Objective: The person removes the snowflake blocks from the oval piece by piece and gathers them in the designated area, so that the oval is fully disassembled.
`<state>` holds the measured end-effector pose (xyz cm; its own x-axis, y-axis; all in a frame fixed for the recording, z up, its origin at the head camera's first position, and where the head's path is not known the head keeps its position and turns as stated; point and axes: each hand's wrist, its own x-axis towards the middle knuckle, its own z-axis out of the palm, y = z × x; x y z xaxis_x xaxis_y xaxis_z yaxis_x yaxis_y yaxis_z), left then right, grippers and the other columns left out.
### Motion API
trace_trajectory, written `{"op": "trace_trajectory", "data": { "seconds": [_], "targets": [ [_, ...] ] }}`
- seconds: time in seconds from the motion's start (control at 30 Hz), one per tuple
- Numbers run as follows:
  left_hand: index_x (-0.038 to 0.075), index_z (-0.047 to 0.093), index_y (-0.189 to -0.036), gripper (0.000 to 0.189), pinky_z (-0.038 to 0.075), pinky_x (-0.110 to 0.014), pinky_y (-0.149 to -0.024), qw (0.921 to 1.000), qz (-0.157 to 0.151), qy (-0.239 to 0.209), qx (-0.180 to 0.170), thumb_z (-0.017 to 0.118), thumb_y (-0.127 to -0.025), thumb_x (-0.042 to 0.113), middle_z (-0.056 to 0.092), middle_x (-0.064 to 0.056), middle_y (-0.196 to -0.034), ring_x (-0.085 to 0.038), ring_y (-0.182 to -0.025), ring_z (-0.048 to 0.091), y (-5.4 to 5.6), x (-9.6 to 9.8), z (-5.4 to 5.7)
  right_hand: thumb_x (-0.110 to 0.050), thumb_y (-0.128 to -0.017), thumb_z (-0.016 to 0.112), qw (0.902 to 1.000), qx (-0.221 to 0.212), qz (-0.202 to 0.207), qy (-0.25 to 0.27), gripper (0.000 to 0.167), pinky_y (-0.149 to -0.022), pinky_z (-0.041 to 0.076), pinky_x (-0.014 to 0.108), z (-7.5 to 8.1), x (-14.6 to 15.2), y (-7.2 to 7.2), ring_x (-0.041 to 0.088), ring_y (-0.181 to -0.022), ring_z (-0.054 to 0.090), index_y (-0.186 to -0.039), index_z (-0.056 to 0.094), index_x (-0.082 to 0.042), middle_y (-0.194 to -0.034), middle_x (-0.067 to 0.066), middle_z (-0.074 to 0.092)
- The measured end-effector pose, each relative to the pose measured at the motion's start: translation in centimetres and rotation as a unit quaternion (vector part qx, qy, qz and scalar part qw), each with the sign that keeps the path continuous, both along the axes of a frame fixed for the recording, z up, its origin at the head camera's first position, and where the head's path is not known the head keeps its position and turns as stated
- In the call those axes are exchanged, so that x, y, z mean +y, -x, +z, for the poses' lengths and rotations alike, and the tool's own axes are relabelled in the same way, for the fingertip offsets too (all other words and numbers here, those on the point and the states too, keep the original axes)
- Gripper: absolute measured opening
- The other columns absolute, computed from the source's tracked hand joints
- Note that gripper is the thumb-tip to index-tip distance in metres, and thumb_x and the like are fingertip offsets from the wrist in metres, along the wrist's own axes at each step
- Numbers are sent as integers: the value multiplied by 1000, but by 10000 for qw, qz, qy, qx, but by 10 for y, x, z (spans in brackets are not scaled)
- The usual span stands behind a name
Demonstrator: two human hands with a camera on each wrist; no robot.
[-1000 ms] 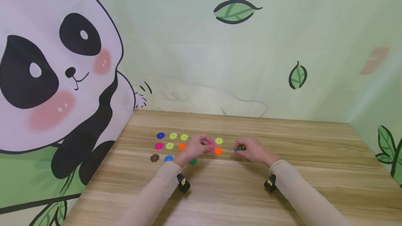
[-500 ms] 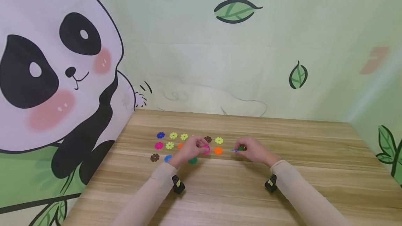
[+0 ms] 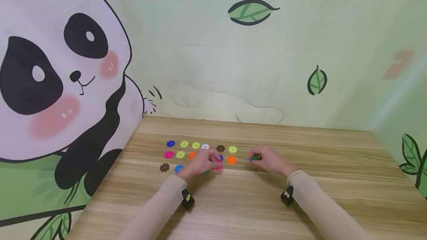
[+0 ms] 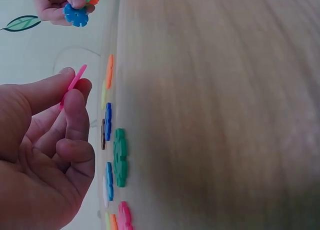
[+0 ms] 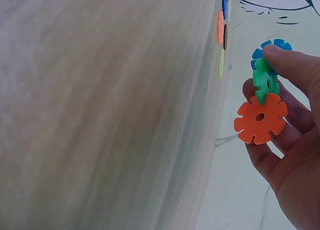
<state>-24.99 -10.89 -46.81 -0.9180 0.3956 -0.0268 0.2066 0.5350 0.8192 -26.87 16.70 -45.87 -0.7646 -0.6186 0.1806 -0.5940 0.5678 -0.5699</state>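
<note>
Between thumb and fingertips my left hand [image 3: 202, 161] pinches a pink snowflake disc [image 4: 75, 82], held on edge above the table in the left wrist view. Below those fingers lie a dark blue disc [image 4: 108, 121] and a green disc [image 4: 120, 157], partly covered by the hand in the head view. My right hand [image 3: 267, 158] grips a joined chain of three notched discs: blue [image 5: 282, 44], green [image 5: 262, 80] and orange [image 5: 260, 118]. The green one slots between the other two at an angle. An orange disc [image 3: 231, 160] rests on the table between both hands.
Rows of flat discs lie on the wooden table [image 3: 253, 210], among them a brown disc [image 3: 164, 167], a pink disc [image 3: 169, 155], a white disc [image 3: 205, 146] and a yellow disc [image 3: 232, 149]. A panda-printed backdrop [image 3: 186, 47] stands behind the table.
My left hand has moved left from beside the orange disc, then nearer to me, with the pink disc still pinched. Brown, white and dark blue discs have come into sight. The right hand stays put.
</note>
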Motion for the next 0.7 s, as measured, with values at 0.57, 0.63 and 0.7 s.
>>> {"op": "trace_trajectory", "data": {
  "seconds": [0.57, 0.63, 0.7],
  "targets": [
    [4, 68, -97, 18, 51, -28, -71, 9959, -704, 563, -123, 72, -80, 3, 66, -1, -89, -16, -83, 60, -4, -1, 1, -5, -80, 73, 10000, 3, -8, 38, 13, -64, 46, 27, -3, 0, 0, 10, -71, 51, -81, 65, -14, -78, -8, 59],
    [5, 68, -98, 18, 51, -29, -75, 9942, -774, 751, -60, 72, -80, 2, 66, -1, -90, -16, -85, 59, -4, -1, 1, -5, -80, 74, 10000, -22, -36, 59, 13, -64, 47, 27, -3, 0, 0, 10, -71, 51, -81, 65, -14, -77, -8, 60],
    [6, 69, -98, 19, 50, -30, -78, 9924, -816, 915, 32, 72, -80, 3, 66, 0, -91, -16, -86, 59, -4, -1, 1, -5, -80, 74, 10000, -20, -25, 60, 13, -64, 47, 27, -3, -1, 0, 10, -71, 51, -81, 64, -14, -78, -8, 60]
  ]
}}
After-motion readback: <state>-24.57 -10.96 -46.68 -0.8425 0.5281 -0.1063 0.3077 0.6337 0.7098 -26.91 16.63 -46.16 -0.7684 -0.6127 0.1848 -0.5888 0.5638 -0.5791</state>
